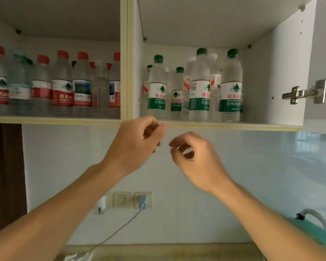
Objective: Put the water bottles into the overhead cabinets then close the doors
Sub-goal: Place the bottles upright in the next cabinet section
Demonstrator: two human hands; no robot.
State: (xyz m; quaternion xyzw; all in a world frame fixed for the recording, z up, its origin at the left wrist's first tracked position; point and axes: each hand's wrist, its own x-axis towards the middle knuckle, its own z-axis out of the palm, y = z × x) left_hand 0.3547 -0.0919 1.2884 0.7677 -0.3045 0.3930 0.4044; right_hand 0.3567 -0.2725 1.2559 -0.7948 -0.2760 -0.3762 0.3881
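Head view: the water bottles stand upright inside two open overhead cabinets. In the right cabinet point(282, 76) the green-capped bottles point(199, 85) are grouped at the left and middle of the shelf, close together, some in front and some behind; they are clear plastic with white and green labels. Between the rightmost bottle point(231, 85) and the right cabinet wall there is free shelf room. A metal hinge point(305, 92) sits on that wall, at the right edge of the opening. In the left cabinet point(55, 119) the red-capped bottles point(62, 81) fill the shelf in a row up to the divider point(123, 59), with red and white labels; a few there look different, but they are blurred.

Below the front edge of the shelf both hands are raised in front of the tiled wall. The left hand point(137, 136) is just under the shelf edge near the divider, its grip loosely curled and holding nothing. The right hand point(194, 153) is a little lower and near it, not touching, fingers also loosely curled around nothing.

Lower on the wall there is a socket point(122, 199) with a plug and a cable point(120, 229) going down to the counter point(177, 251). At the right edge is a grey hose point(314, 216) above something green.
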